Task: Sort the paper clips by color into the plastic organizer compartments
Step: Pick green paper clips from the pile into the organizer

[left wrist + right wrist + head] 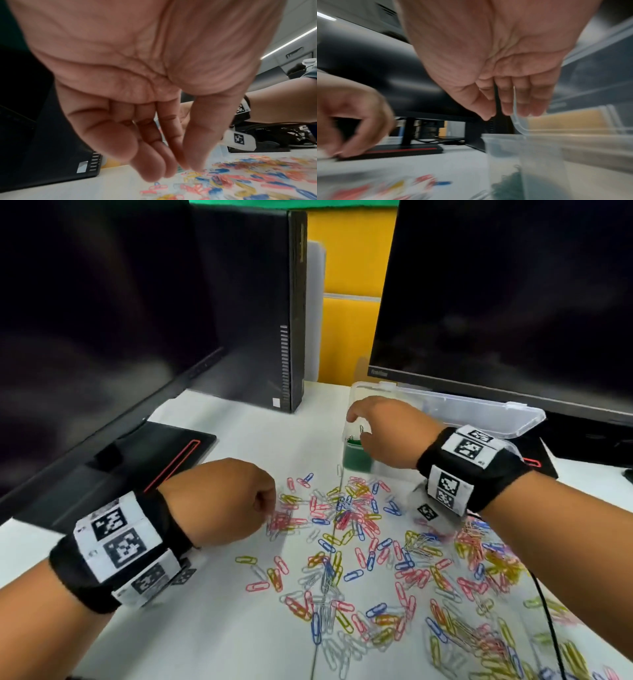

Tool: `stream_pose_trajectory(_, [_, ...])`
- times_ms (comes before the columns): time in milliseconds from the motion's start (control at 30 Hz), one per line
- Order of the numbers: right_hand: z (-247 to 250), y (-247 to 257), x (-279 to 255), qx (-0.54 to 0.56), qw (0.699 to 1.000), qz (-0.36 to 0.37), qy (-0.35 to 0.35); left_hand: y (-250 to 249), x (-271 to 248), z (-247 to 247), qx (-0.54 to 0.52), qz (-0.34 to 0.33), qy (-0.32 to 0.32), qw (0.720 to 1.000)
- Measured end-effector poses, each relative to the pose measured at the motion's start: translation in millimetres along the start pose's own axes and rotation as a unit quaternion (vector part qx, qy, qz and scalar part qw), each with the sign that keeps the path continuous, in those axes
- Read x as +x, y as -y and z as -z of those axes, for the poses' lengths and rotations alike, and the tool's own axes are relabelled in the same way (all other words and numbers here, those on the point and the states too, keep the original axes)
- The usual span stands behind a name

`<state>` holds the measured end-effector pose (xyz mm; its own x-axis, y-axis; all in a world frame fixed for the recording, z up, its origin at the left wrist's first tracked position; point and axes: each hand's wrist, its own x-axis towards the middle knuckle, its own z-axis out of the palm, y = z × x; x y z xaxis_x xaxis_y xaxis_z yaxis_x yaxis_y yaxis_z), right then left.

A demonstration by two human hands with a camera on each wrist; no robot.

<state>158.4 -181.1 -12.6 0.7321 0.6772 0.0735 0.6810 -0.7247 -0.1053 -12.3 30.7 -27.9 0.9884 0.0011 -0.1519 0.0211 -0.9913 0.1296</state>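
Note:
A wide pile of paper clips [370,546] in pink, blue, yellow and white covers the white desk. The clear plastic organizer [479,414] stands behind the pile with its lid up. Its near-left compartment [358,458] holds green clips [510,182]. My right hand [358,426] hovers over that compartment with the fingers hanging loose [496,116] and nothing between them. One green clip [361,429] shows just under it. My left hand [269,505] dips into the pile's left edge. Its thumb and forefinger [187,167] meet on a small greenish clip, blurred.
Two dark monitors [513,285] stand at the back with a black PC tower [267,302] between them. Their stand bases [171,450] lie on the desk to the left and right. A black cable [548,611] crosses the clips at the right.

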Motion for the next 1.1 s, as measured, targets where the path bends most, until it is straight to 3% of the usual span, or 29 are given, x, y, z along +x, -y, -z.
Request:
stream_pose_trajectory(67, [4, 7, -28, -0.007, 0.996, 0.079, -0.028, 3, -10, -2, -0.003, -0.036, 0.033, 0.999])
stream_pose_trajectory(133, [-13, 28, -52, 0.017, 0.985, 0.166, 0.052, 8, -28, -15, -0.019, -0.056, 0.1, 0.993])
stream_pose_trajectory(200, [-24, 44, -71, 0.031, 0.971, 0.195, 0.134, 9, -35, -20, -0.013, -0.087, 0.112, 0.99])
stream_pose_trajectory(567, [-48, 64, -69, 0.037, 0.969, 0.179, 0.165, 12, -32, -35, 0.05, -0.131, 0.069, 0.988])
stream_pose_trajectory(833, [-52, 63, -72, 0.055, 0.969, 0.187, 0.153, 6, -30, -36, 0.069, -0.092, 0.033, 0.993])
stream_pose_trajectory(1100, [-53, 64, -68, 0.049, 0.965, 0.197, 0.167, 8, -30, -27, -0.053, -0.085, 0.019, 0.995])
